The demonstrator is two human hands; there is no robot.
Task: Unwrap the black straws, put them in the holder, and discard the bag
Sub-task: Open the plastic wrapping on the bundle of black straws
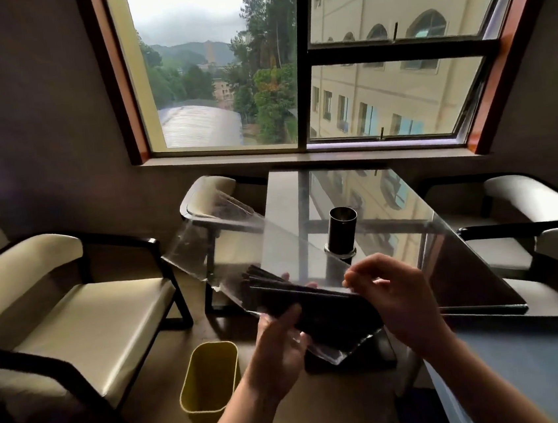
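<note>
A clear plastic bag [202,250] stretches up and to the left from my hands, its open end toward the chairs. A bundle of black straws [300,298] lies inside its lower end. My left hand [281,345] grips the bag and straws from below. My right hand [393,295] holds the bundle's right end, fingers curled over it. A dark cylindrical holder [341,232] stands upright on the glossy table [465,260], just beyond my hands.
A yellow-green waste bin [209,377] stands on the floor below left of my hands. Cream-cushioned chairs with dark frames sit at the left [73,301] and right [527,199]. A large window fills the wall behind the table.
</note>
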